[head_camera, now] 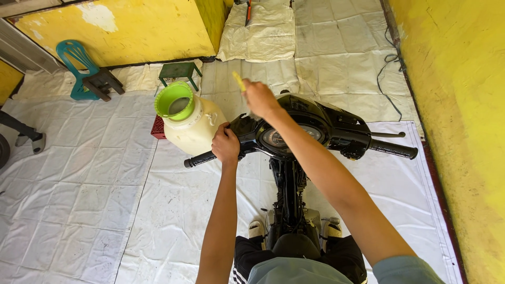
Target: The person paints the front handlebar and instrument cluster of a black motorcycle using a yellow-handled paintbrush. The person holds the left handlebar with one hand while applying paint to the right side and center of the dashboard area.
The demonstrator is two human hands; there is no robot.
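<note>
The left hand (225, 144) has its fingers wrapped tight around the motorcycle's left handlebar grip (200, 159), black ribbed rubber poking out past the knuckles. The right hand (259, 98) pinches a thin yellow tool (239, 81) above the glossy black headlight cowl (310, 113), seemingly working its front. Steady aim comes next. A cream plastic jug (192, 126) with a green funnel (175, 101) stands just beyond the left fingers.

Makeshift motorbike workshop, motorcycle (294, 142) on white tarpaulin floor (79, 200), yellow walls (452, 105), plastic jug (192, 123)
</note>
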